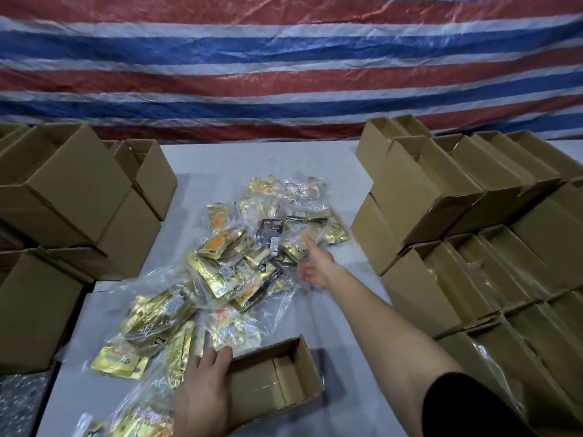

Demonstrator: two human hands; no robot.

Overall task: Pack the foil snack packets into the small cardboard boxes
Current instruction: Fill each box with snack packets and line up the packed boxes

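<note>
While empty, box (277, 376) against flat left hand (205, 392); right hand (315, 268) spread, empty, by packets (227, 266).

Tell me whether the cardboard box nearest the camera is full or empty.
Empty: the nearest box is open-topped, showing only bare cardboard floor; the foil packets lie outside it.

The person works with bare hands and no gloves: the left hand (205, 389) shows only to the wrist at the near edge. The right hand (315, 269) leads into a right arm (378, 316) uncovered past the elbow, where a plain black short sleeve (473, 408) begins, near right.
</note>
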